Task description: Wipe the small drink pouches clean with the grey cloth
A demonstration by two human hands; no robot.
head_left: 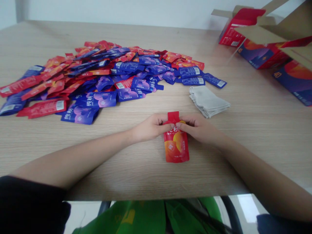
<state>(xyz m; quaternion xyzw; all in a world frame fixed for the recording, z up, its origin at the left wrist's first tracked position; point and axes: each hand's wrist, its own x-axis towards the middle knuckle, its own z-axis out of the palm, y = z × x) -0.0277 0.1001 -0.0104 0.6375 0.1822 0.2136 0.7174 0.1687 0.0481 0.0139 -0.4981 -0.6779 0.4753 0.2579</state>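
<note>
Step in hand: the left hand (148, 127) and right hand (198, 128) are pinching the top of a red pouch (175, 146) from either side.
Hands: both closed on the pouch, fingers curled; whether the top is torn is hard to tell, since the fingers hide it.
Pouch: upright in the grip, its lower end apparently on the tabletop (243, 97).
Next move calls for: a steady two-sided pinch at the top.
Nearby: a heap of red and blue pouches (104, 78), a folded grey cloth (208, 101), cardboard cartons (263, 48).
</note>
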